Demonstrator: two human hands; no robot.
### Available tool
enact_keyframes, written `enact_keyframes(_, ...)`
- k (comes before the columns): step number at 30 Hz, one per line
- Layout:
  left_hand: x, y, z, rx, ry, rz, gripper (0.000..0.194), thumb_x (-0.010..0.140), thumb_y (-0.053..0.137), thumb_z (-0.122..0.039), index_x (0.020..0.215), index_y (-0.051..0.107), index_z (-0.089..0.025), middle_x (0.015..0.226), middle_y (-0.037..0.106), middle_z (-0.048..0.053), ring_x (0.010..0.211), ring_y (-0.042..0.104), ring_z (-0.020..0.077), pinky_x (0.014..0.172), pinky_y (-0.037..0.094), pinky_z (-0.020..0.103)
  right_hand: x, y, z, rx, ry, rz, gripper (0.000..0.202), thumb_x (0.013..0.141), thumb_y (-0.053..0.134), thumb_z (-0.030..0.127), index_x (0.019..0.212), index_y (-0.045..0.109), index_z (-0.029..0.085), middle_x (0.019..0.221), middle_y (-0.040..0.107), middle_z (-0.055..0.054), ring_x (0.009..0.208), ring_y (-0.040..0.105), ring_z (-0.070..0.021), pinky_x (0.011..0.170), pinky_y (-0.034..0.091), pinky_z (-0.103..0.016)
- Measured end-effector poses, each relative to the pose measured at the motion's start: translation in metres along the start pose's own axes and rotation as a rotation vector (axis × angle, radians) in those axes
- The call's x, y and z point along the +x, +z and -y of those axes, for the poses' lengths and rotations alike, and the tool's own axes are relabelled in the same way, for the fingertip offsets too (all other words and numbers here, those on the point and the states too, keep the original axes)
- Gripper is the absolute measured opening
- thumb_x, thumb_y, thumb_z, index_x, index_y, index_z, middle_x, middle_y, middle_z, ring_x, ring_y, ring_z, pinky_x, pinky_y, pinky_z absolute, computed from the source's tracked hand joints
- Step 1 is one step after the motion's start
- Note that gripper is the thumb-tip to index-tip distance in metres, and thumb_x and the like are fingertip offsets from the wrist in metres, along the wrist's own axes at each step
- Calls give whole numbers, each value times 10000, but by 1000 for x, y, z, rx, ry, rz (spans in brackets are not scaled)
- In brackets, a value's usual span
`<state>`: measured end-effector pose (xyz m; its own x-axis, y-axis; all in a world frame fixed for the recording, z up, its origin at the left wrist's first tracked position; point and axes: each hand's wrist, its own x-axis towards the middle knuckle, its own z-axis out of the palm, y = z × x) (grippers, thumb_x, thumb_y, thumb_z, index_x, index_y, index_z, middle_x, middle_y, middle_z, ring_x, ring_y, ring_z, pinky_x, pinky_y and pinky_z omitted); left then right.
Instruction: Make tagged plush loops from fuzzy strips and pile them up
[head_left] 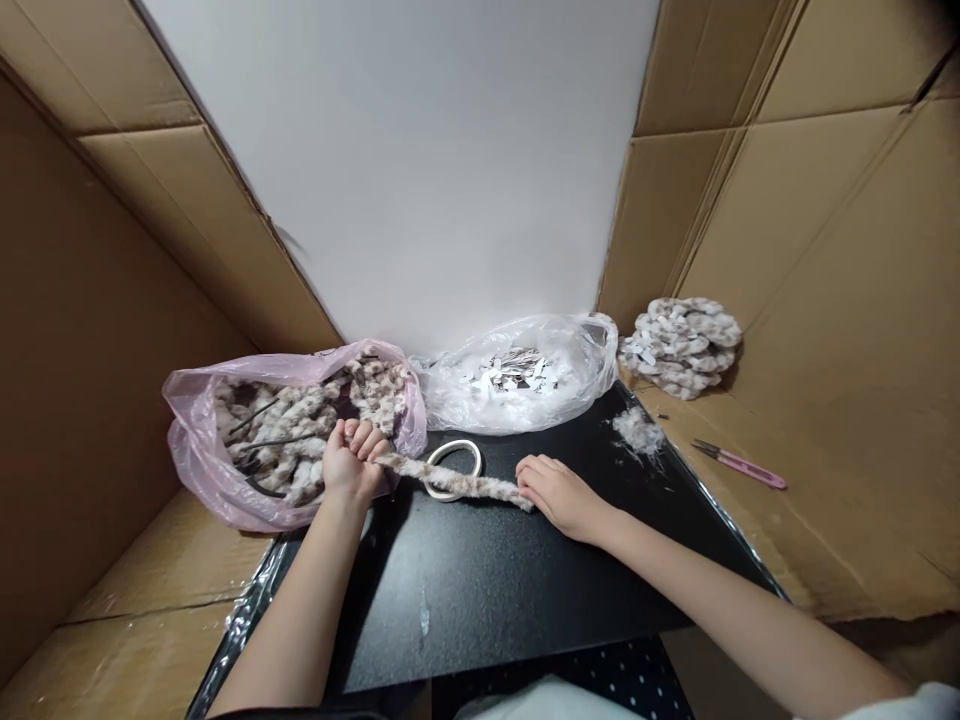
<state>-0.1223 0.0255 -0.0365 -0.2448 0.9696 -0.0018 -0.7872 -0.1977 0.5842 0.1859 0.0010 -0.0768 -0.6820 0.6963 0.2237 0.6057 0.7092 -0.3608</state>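
A mottled cream and brown furry strip (465, 484) stretches between my two hands above the black tabletop. My left hand (355, 460) is closed around its left end, at the front edge of a pink plastic bag (196, 470). The fingers of my right hand (559, 494) are closed on the right end, low near the table. Behind the strip, a cream roll of tape (474, 452) lies flat, partly covered by it. Furry pieces (289, 425) with dark thin strands fill the pink bag.
A clear plastic bag (450, 395) holding small white tags stands at the back. Farther right are a furry bundle (686, 345), a tuft of loose fluff (637, 432) and pink-handled snips (750, 468). Cardboard walls (840, 300) rise at both sides.
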Motion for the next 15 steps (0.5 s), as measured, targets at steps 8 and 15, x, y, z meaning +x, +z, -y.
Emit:
enact_keyframes(8,-2,2,11,28,-25,1,426,989,288,-242,574,366,-187,400,247,-87,301,259,67,331,204,179,-4,10,10,11,24,-29,149,887,618,320,931,601,178,1088,626,-77,984,510,-234,848,374,-371)
enact_keyframes(15,2,-6,-6,1,-1,4,412,978,302,-229,567,294,-196,413,238,-82,312,251,70,327,196,190,-7,9,-2,212,109,-63,185,979,411,204,889,571,187,884,640,-53,791,562,-181,717,386,-289)
